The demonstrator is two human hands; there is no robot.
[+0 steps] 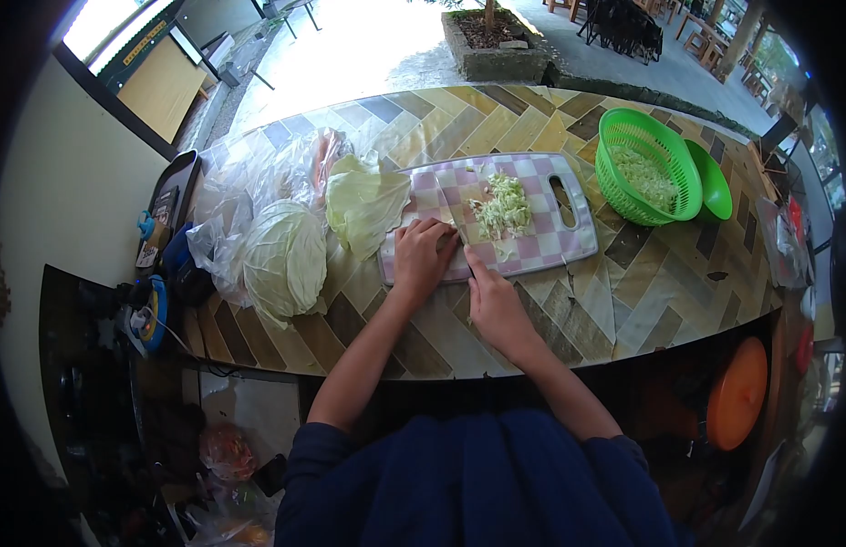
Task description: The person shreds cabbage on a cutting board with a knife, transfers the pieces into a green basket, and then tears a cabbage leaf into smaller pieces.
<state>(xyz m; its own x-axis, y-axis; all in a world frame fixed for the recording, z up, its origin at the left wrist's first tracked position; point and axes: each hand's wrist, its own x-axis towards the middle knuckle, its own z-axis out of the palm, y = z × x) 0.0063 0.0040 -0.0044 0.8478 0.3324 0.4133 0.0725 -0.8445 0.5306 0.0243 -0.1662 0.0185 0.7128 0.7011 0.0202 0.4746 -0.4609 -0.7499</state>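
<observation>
A checkered pink-and-white cutting board [543,241] lies on the table. My right hand [498,308] is wrapped round the handle of a knife [454,206], whose blade points away from me across the board. Just left of the blade, my left hand [425,253] has its fingers curled down over a piece of cabbage [453,224], mostly hidden beneath them. Chopped cabbage [505,208] is heaped right of the blade. Beside the board's left end rest a loose cabbage leaf [366,202] and a cabbage head [286,257].
A green strainer basket [684,193] holding shredded cabbage stands to the right, against a green bowl [710,182]. Clear plastic bags [224,228] lie behind the cabbage head. A black tray [174,196] sits at the left edge. An orange lid [738,394] is below the table, right.
</observation>
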